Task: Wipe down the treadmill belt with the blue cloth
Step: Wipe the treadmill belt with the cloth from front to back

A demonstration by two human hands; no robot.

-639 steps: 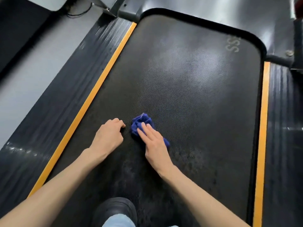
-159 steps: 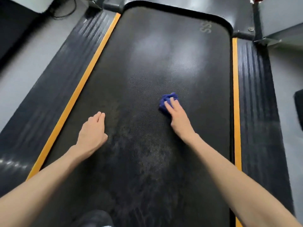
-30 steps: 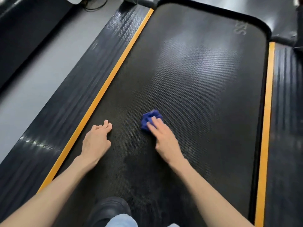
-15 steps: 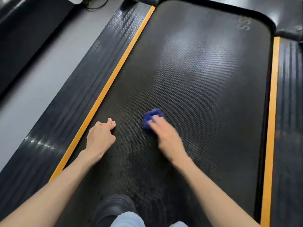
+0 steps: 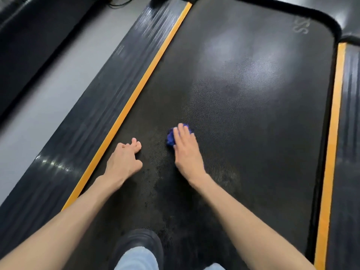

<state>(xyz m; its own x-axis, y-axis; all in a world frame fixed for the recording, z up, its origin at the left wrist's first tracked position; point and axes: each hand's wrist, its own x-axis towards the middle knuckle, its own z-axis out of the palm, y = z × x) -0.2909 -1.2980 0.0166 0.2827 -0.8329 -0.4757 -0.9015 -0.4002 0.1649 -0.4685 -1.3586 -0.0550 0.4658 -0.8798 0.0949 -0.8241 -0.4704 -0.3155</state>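
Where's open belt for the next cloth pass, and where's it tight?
Free: belt ahead of the blue cloth up to the SS logo, and right of the right hand to the right orange strip. Tight: gap between left hand and cloth; shoe behind.

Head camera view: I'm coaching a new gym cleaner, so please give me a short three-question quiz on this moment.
1. True or false: the right hand presses the blue cloth with straight fingers onto the treadmill belt.
2. Where does the left hand rest? A: on the belt, beside the left orange stripe; B: on a handrail; C: on the cloth.
3. Fill in: the cloth lies closer to the ___ orange stripe.
Key: 1 true; 2 A; 3 left.
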